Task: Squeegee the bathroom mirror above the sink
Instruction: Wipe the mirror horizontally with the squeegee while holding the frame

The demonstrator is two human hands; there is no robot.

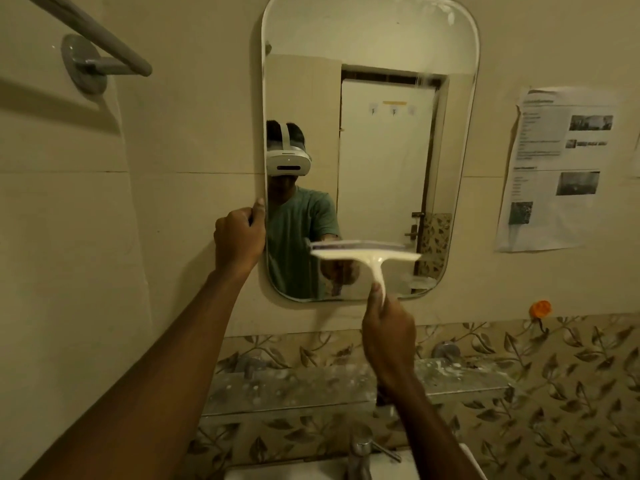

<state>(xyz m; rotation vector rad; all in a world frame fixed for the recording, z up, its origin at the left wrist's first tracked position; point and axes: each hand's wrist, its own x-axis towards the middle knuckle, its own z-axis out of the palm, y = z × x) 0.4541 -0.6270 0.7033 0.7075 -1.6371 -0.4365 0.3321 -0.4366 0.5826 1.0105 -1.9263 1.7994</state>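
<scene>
A tall rounded mirror [381, 46] hangs on the beige tiled wall above the sink [298, 472]. My right hand [388, 336] grips the handle of a white squeegee [367, 256]; its blade lies level against the lower part of the glass. My left hand [239, 237] clasps the mirror's left edge at mid height, thumb on the rim. A person wearing a white headset and a green shirt is reflected in the glass. Streaks show near the mirror's top right corner.
A glass shelf [311, 382] runs below the mirror, with a chrome tap [360, 452] under it. A towel bar [104, 46] juts from the wall at upper left. A printed paper [557, 168] is stuck to the right wall, above an orange hook [540, 308].
</scene>
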